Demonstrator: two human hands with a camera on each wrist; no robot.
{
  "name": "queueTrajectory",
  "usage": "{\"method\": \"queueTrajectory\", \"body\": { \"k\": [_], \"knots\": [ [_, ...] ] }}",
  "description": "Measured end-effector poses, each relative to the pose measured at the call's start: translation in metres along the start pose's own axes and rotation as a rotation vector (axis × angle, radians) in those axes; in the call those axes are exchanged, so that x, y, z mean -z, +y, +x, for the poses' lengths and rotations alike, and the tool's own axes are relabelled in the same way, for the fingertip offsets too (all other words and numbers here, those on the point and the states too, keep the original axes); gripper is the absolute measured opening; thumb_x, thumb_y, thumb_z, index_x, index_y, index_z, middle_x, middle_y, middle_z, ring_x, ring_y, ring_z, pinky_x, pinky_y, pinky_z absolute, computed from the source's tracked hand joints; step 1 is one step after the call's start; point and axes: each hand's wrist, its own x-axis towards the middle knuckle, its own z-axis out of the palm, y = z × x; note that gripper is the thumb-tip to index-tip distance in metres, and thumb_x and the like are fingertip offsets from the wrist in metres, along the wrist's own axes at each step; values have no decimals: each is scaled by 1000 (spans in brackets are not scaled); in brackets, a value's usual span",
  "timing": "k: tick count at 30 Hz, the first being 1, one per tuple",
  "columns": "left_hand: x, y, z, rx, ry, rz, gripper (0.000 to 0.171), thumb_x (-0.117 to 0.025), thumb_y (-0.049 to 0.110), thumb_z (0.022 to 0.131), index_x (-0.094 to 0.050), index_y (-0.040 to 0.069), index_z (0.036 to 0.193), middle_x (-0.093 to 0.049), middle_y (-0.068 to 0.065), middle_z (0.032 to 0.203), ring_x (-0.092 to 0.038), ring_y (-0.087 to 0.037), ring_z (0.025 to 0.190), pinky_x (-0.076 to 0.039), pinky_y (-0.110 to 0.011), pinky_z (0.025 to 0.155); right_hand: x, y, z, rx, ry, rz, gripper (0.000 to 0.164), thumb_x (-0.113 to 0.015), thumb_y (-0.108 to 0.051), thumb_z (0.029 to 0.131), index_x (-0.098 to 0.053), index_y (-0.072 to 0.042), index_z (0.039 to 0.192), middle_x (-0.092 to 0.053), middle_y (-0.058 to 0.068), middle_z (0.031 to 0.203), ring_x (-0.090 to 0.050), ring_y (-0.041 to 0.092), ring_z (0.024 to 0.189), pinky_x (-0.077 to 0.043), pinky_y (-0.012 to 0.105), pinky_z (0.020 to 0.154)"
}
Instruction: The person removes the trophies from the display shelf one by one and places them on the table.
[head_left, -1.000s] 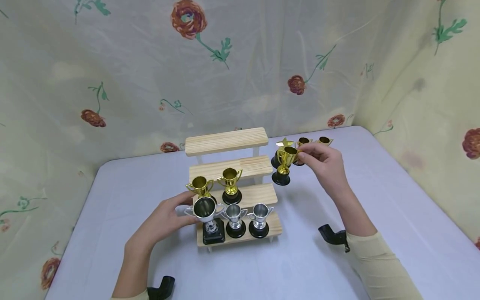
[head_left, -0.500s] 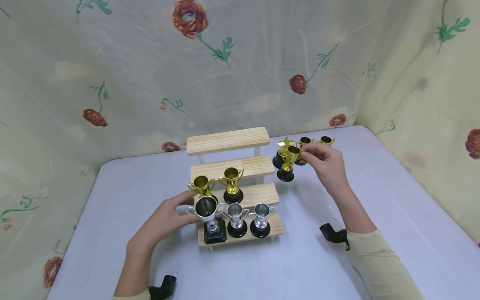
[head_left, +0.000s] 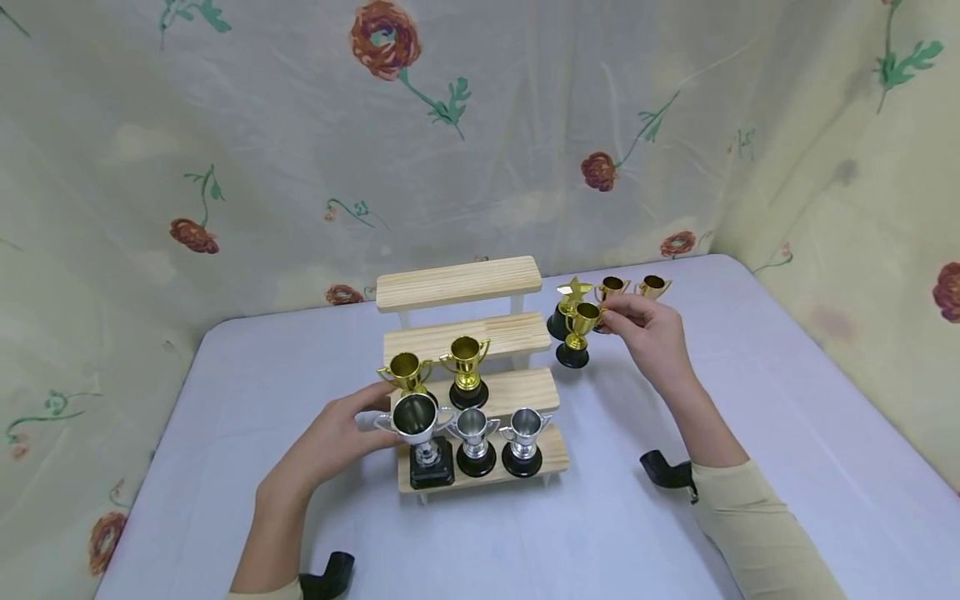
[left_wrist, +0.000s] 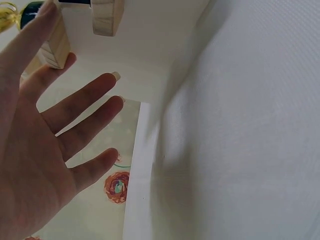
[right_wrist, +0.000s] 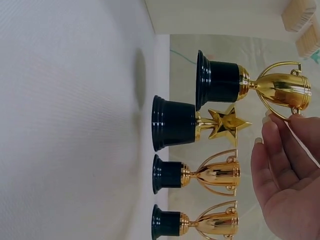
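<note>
My right hand [head_left: 648,337] pinches a small gold trophy cup [right_wrist: 282,90] by one handle, its black base raised above the table. Right behind it stands a gold star trophy [right_wrist: 227,123], with two more gold cups [right_wrist: 217,175] lined up beside it. At the left end of the stepped wooden display stand [head_left: 517,387], my left hand [head_left: 348,429] pinches the end of the second tier between thumb and index finger, other fingers spread. Two gold cups [head_left: 467,362] stand on that tier. The lowest tier bears a larger silver cup [head_left: 415,419] and two smaller silver cups [head_left: 474,429].
The stand's upper two tiers [head_left: 457,283] show bare wood. A white-covered table [head_left: 600,533] lies beneath everything. Flowered cloth [head_left: 480,167] hangs behind and at the sides. Black wrist mounts [head_left: 667,473] stick out from both forearms.
My right hand has shifted slightly to the right with the gold cup, away from the stand, and lowered it a little in the last half second. The left hand keeps its place.
</note>
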Motion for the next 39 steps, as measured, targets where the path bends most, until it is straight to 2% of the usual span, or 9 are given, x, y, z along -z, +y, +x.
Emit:
{"method": "queueTrajectory", "body": {
  "k": [6,13,25,33,39],
  "knots": [
    [0,0,0,10,3,1,72,-81,50,77,-52,35,141,-67,-1,127,-54,-27,130,-42,-57,105,-3,10,2,-11,-1,-34,21,-65,-10,96,-70,1,113,-71,22,107,-68,2,80,-57,17,75],
    [0,0,0,-15,5,-4,69,-80,47,78,-53,34,141,-68,-2,126,-56,-26,128,-43,-57,104,-3,11,2,-55,35,-114,20,-63,-8,96,-71,-1,113,-72,20,107,-66,0,77,-54,12,69],
    [1,1,0,-4,2,-4,70,-79,47,79,-53,33,141,-66,-3,130,-54,-28,131,-42,-59,105,-4,17,4,-69,42,-169,19,-63,-9,96,-72,-1,112,-73,20,104,-69,12,75,-53,12,66],
    [1,-1,1,-12,-2,-14,69,-79,46,79,-53,33,141,-67,-2,128,-57,-26,128,-42,-59,104,-6,23,4,-67,30,-189,18,-63,-8,96,-72,-1,109,-74,20,102,-71,18,77,-52,13,64],
    [0,0,0,-8,-3,-18,69,-79,45,79,-53,33,141,-67,-2,129,-56,-26,129,-42,-58,104,-8,28,5,-64,23,-210,20,-62,-8,96,-71,0,112,-74,20,103,-71,19,77,-55,17,66]
  ]
}}
